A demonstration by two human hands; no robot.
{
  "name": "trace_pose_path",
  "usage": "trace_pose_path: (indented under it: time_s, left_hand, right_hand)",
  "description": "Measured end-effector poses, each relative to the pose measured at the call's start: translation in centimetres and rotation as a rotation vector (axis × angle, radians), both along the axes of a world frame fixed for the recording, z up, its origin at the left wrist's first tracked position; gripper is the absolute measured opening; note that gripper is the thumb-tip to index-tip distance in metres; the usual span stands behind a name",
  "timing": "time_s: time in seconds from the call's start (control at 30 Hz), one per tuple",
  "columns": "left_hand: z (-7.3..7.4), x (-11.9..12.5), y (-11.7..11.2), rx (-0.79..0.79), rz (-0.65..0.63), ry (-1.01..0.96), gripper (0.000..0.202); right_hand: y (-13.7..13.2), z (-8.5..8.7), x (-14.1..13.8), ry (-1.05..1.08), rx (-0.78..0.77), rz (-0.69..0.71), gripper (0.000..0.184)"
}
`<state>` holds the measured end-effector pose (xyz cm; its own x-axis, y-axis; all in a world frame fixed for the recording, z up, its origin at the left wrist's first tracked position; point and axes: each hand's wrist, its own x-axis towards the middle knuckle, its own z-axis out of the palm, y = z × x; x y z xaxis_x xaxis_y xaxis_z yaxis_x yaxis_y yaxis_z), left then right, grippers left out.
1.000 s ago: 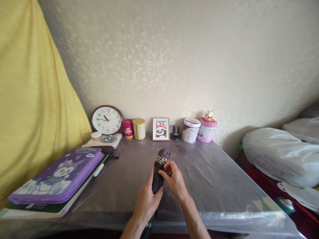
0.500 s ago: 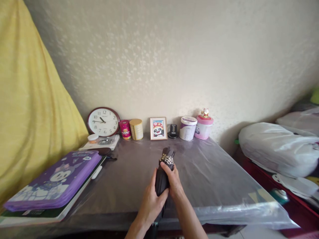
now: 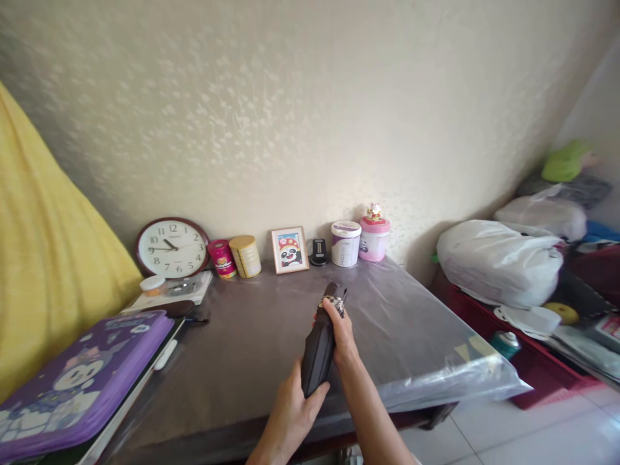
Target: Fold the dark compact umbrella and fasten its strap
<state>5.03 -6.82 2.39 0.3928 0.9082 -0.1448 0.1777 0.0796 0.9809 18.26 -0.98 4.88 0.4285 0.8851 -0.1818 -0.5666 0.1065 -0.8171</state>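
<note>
A folded black umbrella (image 3: 318, 354) is held between both hands over the near part of the table, its far end pointing away from me and slightly right. My left hand (image 3: 296, 402) is closed round its near end, thumb on the right side. Higher up, my right hand (image 3: 339, 332) grips the far part, thumb lying over the cluster of pale rib tips (image 3: 334, 303). Black ends stick out beyond these tips. The palm-side fingers of the right hand are mostly hidden behind the umbrella.
The table (image 3: 397, 336) has a clear plastic cover. Along the wall stand a clock (image 3: 173, 248), two cans, a panda picture frame (image 3: 290, 250) and two tubs. A purple folder (image 3: 82, 381) lies at left. White bags (image 3: 498, 265) fill a red bin (image 3: 537, 381) at right.
The camera view has turned to the right. The umbrella has tilted further right, and my right hand has moved away from my left, which now sits at the near end.
</note>
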Motion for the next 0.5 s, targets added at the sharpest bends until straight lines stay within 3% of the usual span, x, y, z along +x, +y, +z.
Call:
trace_pose_path:
  time_s: [0.17, 0.5]
  left_hand:
    - [0.4, 0.2, -0.6, -0.063, -0.149, -0.032, 0.053]
    - [-0.4, -0.5, 0.1, 0.328, 0.031, 0.184, 0.056]
  right_hand:
    - [-0.3, 0.4, 1.4, 0.112, 0.046, 0.069, 0.041]
    - [-0.1, 0.2, 2.2, 0.042, 0.041, -0.088, 0.038]
